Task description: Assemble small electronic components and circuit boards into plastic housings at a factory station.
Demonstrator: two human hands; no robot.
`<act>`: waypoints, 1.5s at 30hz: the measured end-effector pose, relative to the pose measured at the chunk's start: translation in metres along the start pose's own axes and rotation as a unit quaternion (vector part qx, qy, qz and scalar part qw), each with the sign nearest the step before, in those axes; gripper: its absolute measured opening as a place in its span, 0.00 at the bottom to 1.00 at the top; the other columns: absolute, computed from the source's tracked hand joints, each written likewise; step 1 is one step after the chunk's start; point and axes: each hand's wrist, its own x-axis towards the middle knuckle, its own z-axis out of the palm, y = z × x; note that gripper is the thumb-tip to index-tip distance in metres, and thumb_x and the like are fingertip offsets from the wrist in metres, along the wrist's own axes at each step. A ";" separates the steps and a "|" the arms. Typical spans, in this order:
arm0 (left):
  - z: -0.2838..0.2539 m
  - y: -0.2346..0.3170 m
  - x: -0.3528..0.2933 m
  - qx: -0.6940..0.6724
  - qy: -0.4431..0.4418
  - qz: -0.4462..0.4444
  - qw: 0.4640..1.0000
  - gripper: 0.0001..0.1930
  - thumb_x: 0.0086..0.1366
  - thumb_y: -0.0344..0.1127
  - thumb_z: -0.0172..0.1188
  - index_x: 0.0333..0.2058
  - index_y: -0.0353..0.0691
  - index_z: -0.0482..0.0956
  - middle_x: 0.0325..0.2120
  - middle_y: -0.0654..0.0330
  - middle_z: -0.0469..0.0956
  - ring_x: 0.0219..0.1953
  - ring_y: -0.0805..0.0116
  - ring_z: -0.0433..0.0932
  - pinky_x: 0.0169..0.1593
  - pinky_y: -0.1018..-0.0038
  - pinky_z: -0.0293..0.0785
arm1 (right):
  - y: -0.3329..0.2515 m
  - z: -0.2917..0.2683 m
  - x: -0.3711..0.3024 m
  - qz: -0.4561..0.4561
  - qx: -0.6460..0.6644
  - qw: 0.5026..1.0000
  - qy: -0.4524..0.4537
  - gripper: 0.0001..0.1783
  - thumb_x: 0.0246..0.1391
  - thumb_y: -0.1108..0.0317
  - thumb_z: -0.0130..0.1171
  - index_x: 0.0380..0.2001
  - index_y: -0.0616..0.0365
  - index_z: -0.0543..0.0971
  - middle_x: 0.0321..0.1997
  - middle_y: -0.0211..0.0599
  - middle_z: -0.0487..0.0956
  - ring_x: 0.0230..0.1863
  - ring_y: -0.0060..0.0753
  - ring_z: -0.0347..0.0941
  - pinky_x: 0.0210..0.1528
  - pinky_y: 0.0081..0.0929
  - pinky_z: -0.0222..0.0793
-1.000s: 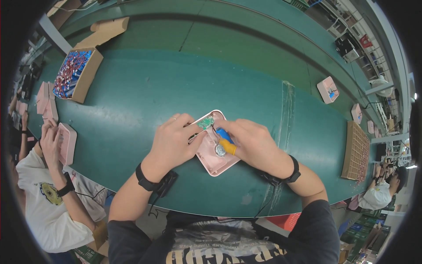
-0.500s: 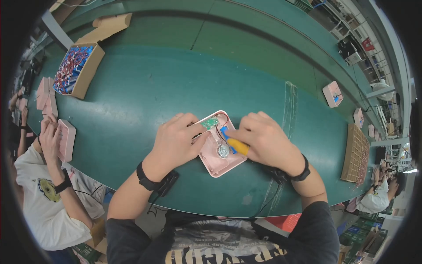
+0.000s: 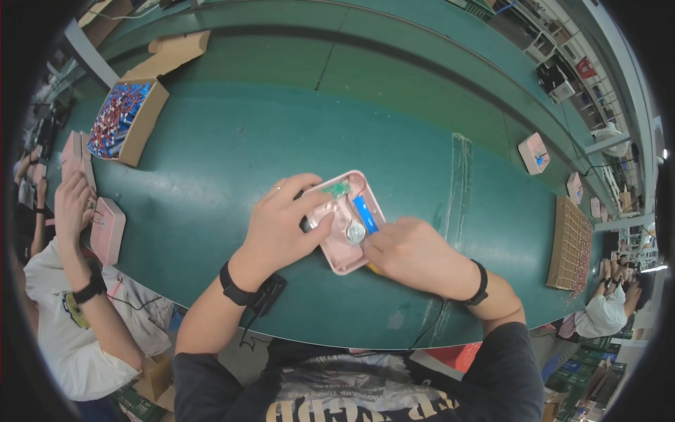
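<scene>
Right hand: in it came, the right hand (image 3: 411, 250), fingers curled low over the shell's right edge; whether they pinched anything, you could not tell.
Yellow piece: a sliver of yellow (image 3: 373, 268) peeked out beneath those fingers, its kind hidden.
Blue battery cell: here was the key line! The blue battery cell (image 3: 364, 211) lay inside the shell, just beyond the right fingertips and slightly left, its long axis slanting from far left to near right, near end pointing straight at them.
Nearer hand: the right, clearly; the left sat across the shell.
Left hand: the left hand (image 3: 281, 221) had the shell's left side gripped, thumb reaching inside.
Silver disc: the round silver disc (image 3: 356, 232) sat between left thumb and right fingers, beside the cell.
Green circuit board: up at the far corner, the green circuit board (image 3: 337, 190), partly behind the left fingers.
Pink shell: the pink shell (image 3: 344, 267) lay tilted askew over the green table (image 3: 281, 141).
</scene>
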 end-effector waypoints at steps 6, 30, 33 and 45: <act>-0.006 -0.004 0.003 0.004 0.093 -0.004 0.996 0.11 0.56 0.28 0.67 0.40 0.41 0.84 0.42 0.61 0.81 0.43 0.59 0.81 0.44 0.66 0.79 | 0.031 0.006 0.007 0.106 -0.045 0.990 0.078 0.09 0.47 0.65 0.67 0.28 0.55 0.76 0.24 0.28 0.76 0.27 0.37 0.77 0.28 0.36 0.69; 0.001 -0.018 -0.007 0.058 -0.093 0.011 0.994 0.10 0.59 0.33 0.68 0.40 0.42 0.84 0.51 0.53 0.76 0.57 0.48 0.72 0.59 0.57 0.72 | 0.103 0.046 0.023 0.277 0.097 0.952 0.090 0.36 0.65 0.57 0.62 0.71 0.61 0.65 0.78 0.54 0.58 0.79 0.57 0.51 0.79 0.45 0.49; 0.001 -0.019 -0.009 0.052 -0.094 0.012 0.994 0.10 0.59 0.33 0.68 0.40 0.42 0.84 0.51 0.52 0.76 0.57 0.47 0.71 0.59 0.57 0.72 | 0.125 0.047 0.029 0.276 0.093 0.949 0.121 0.39 0.64 0.57 0.63 0.71 0.62 0.64 0.78 0.55 0.57 0.79 0.57 0.51 0.78 0.46 0.50; 0.003 -0.023 -0.013 0.040 -0.066 0.020 0.997 0.11 0.59 0.34 0.68 0.41 0.43 0.84 0.50 0.53 0.76 0.56 0.48 0.72 0.58 0.57 0.73 | 0.142 0.058 0.033 0.277 0.057 0.947 0.154 0.37 0.61 0.58 0.66 0.69 0.60 0.68 0.75 0.56 0.64 0.76 0.58 0.57 0.77 0.44 0.52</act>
